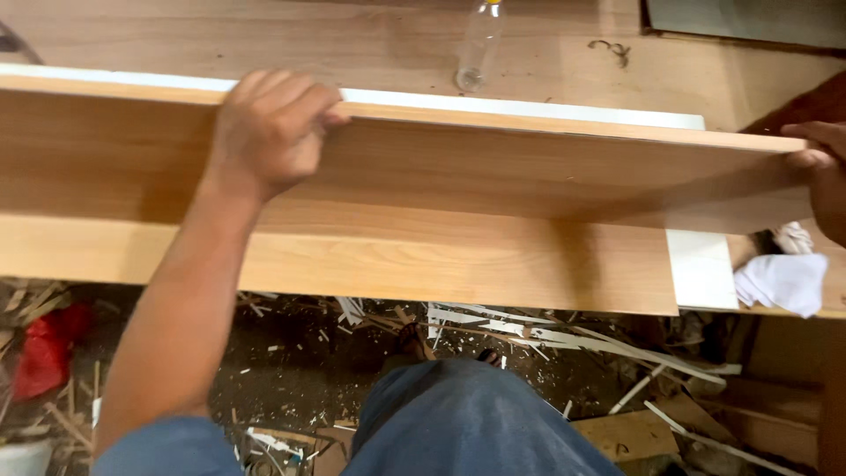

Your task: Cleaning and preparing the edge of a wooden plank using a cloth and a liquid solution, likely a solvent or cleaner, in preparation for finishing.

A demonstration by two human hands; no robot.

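Left hand [269, 132] grips the wooden board [493, 172]; right hand [824, 172], half cropped, holds its end.

- Wooden board [493, 172]: smooth, matt laminate with a white edge.
- Bottle [478, 44], far: clear glossy plastic.
- Rag [782, 280], right: white crumpled cloth.
- Floor scraps [564, 339]: rough wood splinters.

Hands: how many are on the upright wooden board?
2: the left hand grips the wooden board's top edge left of middle; the right hand holds its right end, partly cut off by the frame.
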